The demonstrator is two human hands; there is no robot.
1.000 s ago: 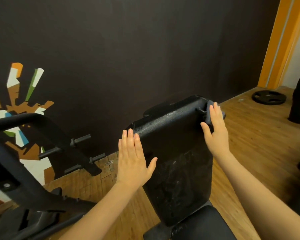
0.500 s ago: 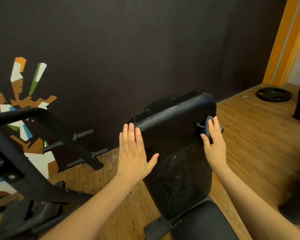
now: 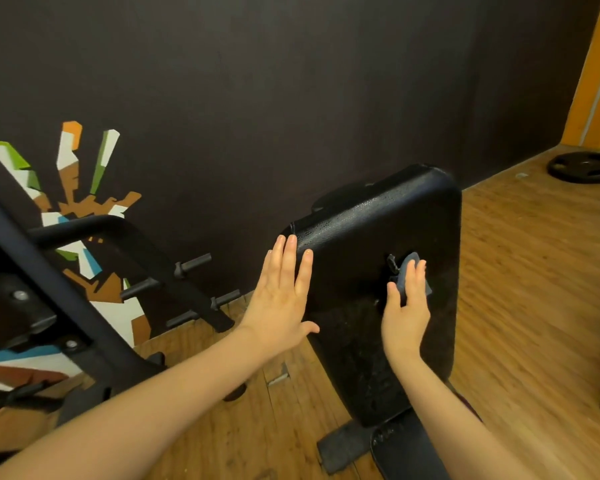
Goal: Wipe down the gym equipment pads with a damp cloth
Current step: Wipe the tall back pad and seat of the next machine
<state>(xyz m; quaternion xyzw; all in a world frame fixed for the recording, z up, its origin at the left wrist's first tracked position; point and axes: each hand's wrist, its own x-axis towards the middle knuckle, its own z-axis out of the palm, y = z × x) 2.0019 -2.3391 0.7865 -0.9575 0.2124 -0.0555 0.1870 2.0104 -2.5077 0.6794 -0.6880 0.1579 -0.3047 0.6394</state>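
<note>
A black padded backrest (image 3: 371, 216) of a gym bench stands nearly upright in front of me, its lower half dull and streaked. My right hand (image 3: 406, 306) presses a small dark blue-grey cloth (image 3: 409, 263) flat against the middle of the pad, fingers extended over it. My left hand (image 3: 282, 289) lies flat and spread on the pad's left edge, holding nothing. The black seat pad (image 3: 406, 452) shows at the bottom below the backrest.
A black machine frame (image 3: 66, 306) with weight pegs (image 3: 193, 265) stands at the left. A dark wall with a coloured mural (image 3: 80, 188) is close behind. A weight plate (image 3: 584, 167) lies on the wooden floor (image 3: 534, 289) at the far right, near an orange door frame (image 3: 596, 81).
My right hand has slid the cloth down from the pad's top right corner and leftward to its middle. My left hand has stayed on the left edge.
</note>
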